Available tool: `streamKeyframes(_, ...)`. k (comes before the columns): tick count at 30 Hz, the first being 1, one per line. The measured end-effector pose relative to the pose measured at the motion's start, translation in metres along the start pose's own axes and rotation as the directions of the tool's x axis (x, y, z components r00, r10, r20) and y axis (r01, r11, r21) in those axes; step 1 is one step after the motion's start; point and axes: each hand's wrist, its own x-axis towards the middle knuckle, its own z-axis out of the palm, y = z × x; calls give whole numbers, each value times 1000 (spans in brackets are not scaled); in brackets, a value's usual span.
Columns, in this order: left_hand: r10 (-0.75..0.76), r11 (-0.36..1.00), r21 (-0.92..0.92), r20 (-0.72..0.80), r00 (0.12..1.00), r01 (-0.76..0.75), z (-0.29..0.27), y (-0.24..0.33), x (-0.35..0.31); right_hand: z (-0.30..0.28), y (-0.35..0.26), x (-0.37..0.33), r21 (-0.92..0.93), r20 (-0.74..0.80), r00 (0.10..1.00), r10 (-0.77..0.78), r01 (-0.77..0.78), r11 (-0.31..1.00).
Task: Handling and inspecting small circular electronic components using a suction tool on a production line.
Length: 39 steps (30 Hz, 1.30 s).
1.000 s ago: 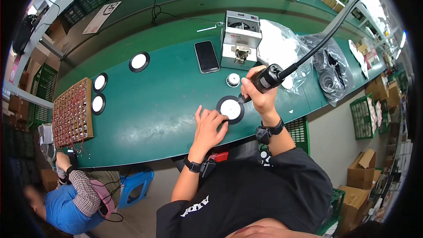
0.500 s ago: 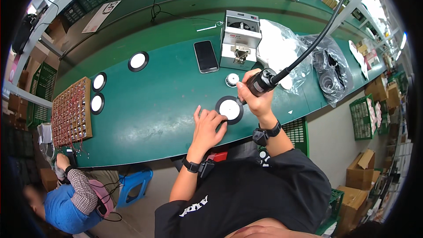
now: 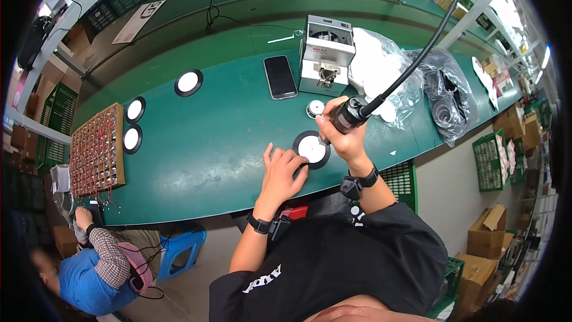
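Note:
My right hand [image 3: 344,138] is closed round a black electric screwdriver [image 3: 348,115] whose thick cord runs up to the right. Its lower end meets the right edge of a white disc with a black rim [image 3: 309,145] lying on the green table. Spread loosely, the fingers of my left hand [image 3: 283,172] hold the disc's lower left part with their tips. Just above the disc stands a small round white-and-silver part [image 3: 315,108], close to my right fingers. The screwdriver's tip is hidden by my hand.
Behind are a screw-feeding machine [image 3: 326,59], a phone [image 3: 280,77] and a clear bag of white parts [image 3: 381,62]. More black-rimmed discs [image 3: 189,82] lie left, near a wooden tray of wired parts [image 3: 98,152]. A co-worker [image 3: 98,277] sits at lower left; a grey bag [image 3: 444,101] lies right.
My right hand and the screwdriver have shifted slightly left and down, the cord with them. My left hand stays on the disc.

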Motion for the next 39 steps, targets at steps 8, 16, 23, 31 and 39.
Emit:
streamKeyframes(8,-16,1000,-20,-25,1000,15,1,-4,-2,2,-21,-12,123,-22,1000,23,-20,992)
streamKeyframes(16,-35,995,-91,-85,996,27,2,-6,-2,6,-35,-20,326,-32,999,-1,11,945)
streamKeyframes(23,-27,997,-69,-99,995,21,2,-4,-1,6,-29,-23,369,-23,1000,21,-11,929)
streamKeyframes(31,18,998,-59,-120,993,-26,3,-5,0,8,-29,-26,382,-17,1000,25,-17,924)
streamKeyframes(39,24,998,-61,-113,993,-31,4,-6,-1,8,-28,-28,362,-26,999,33,-21,932)
